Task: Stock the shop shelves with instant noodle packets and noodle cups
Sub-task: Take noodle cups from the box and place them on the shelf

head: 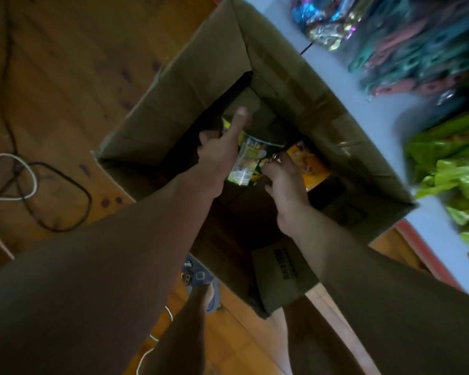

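The step in hand is the taking of stock out of the cardboard box (201, 85), which stands open on the wooden floor (65, 63), just beside the pale counter (363, 104). Nothing from this box is going onto a shelf yet.

Both arms reach down into the box. The left hand (218, 155) holds a green noodle cup (245, 165) from its side, with one finger stretched straight along it and the others curled. The right hand (284, 182) has its fingers curled at the place where the green cup meets an orange noodle cup (313, 165). I cannot tell which of the two it grips.

I think the next move is to lift the cups clear of the tall flaps, with a firm hold, because the walls of such cups are thin.

The cup labels are too blurred to read. A dark printed block on the near flap (284, 263) is also not legible. On the counter lie green packets (450, 152) and shiny coloured packets (390, 36).
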